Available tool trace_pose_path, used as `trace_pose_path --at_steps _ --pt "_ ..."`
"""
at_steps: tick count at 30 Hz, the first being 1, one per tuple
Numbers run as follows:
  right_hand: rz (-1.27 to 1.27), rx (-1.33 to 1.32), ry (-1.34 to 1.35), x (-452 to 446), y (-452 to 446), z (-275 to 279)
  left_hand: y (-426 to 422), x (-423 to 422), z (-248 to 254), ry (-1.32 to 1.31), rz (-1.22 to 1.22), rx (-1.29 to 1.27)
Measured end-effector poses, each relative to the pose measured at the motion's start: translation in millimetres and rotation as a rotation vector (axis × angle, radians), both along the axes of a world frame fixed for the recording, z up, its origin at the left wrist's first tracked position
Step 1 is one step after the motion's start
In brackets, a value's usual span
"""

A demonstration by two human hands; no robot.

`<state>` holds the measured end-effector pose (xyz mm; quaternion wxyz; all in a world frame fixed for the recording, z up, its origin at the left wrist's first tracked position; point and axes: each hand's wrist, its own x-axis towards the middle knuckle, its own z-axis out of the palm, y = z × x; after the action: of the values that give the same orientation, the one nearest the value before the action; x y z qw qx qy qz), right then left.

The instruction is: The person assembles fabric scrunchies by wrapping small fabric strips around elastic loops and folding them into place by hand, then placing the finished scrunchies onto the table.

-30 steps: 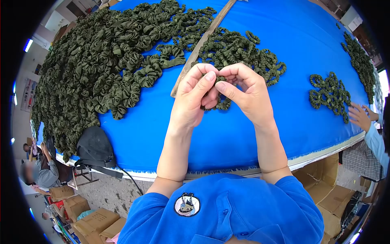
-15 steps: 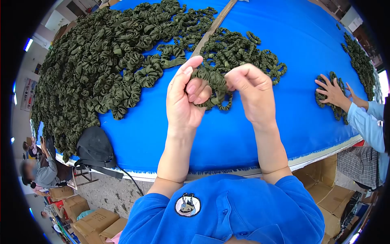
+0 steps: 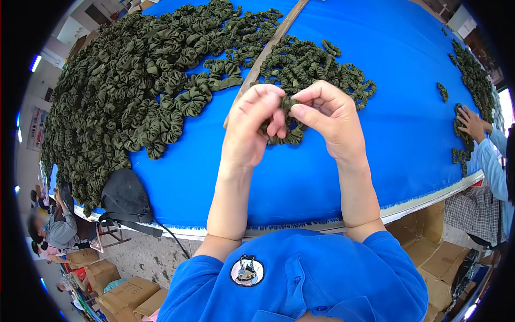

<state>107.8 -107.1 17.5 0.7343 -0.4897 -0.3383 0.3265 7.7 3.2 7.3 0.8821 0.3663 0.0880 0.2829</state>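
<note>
Dark green fabric scrunchies fill the view. My left hand (image 3: 248,126) and my right hand (image 3: 335,121) meet over the blue cloth, pinching one gathered scrunchie (image 3: 287,103) between their fingertips. My left fingers are curled and partly hide it; my right thumb and forefinger close on its other side. Just below the fingertips shows more ruffled green fabric (image 3: 292,135); whether it belongs to the same scrunchie I cannot tell. Right behind my hands lies a heap of thin, tightly gathered scrunchies (image 3: 306,64).
A large pile of fuller scrunchies (image 3: 134,80) covers the table's left side. A wooden strip (image 3: 273,43) separates the heaps. A black bag or cap (image 3: 126,196) lies at the near left edge. At right, another person's hand (image 3: 473,124) touches more scrunchies. Cardboard boxes (image 3: 129,295) stand below.
My hands have come closer together, and the scrunchie between them is now mostly covered by my fingers. The co-worker's hands at the right have moved farther right, pulling scrunchies along.
</note>
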Motion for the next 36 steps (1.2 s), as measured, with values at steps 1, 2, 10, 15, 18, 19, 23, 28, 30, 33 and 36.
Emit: trace_pose_path --at_steps 1,2,10,15,18,19,23,28,30,33,36 --pt "0.035 0.014 0.024 -2.7 0.7 2.5 0.4 -0.4 -1.8 0.019 -0.026 0.023" --pt "0.070 0.027 0.048 -5.4 1.5 4.3 0.7 -0.8 -3.6 0.039 -0.051 0.046" --pt "-0.141 0.030 -0.243 -15.2 8.5 -8.5 2.5 -1.1 -4.0 -0.067 -0.015 -0.138" --pt "-0.142 0.022 -0.229 -15.6 10.0 -8.5 8.7 -4.5 -1.7 -0.031 0.141 -0.079" --pt "-0.096 -0.006 -0.072 -14.6 8.5 -6.2 3.2 -2.6 3.2 0.038 0.108 -0.060" --pt "-0.095 -0.007 -0.073 -13.9 8.4 -5.5 3.5 -2.9 2.4 0.038 0.109 -0.061" --pt "-0.114 0.120 0.100 -5.6 11.5 -1.6 8.4 -0.9 -3.6 -0.026 0.087 -0.147" --pt "-0.058 0.117 0.090 -1.6 11.3 -5.7 8.6 0.5 -7.3 -0.034 0.039 -0.151" --pt "-0.067 0.115 0.092 -2.2 11.2 -5.9 7.9 0.9 -8.6 -0.029 0.040 -0.152" --pt "-0.089 0.108 0.093 -3.1 11.9 -5.4 6.5 1.8 -9.5 -0.020 0.049 -0.157" --pt "-0.080 0.054 0.070 -4.0 11.3 -7.7 3.6 3.9 -9.8 -0.003 0.049 -0.150"
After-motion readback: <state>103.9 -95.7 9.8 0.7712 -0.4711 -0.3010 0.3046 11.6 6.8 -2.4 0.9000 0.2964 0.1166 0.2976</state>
